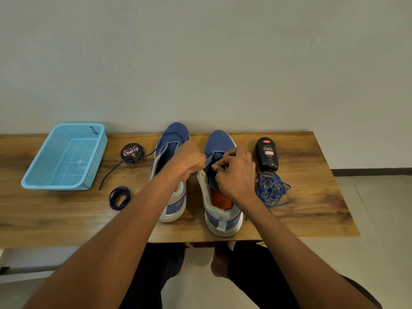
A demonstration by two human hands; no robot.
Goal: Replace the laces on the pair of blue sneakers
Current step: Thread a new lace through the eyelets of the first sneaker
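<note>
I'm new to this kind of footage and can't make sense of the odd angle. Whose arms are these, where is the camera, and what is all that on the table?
There is no machine: a person wears a wide-angle camera on the head, looking down at their own arms. Both hands work at the right sneaker: the left hand and right hand pinch a dark lace at its eyelets. The left sneaker stands beside it. On the wooden table also lie a blue basket, a polish tin, a coiled dark lace, a black polish bottle and a tangled blue lace.

Soft, even, dimmish light; faint shadows; wide-angle bending at edges.
</note>
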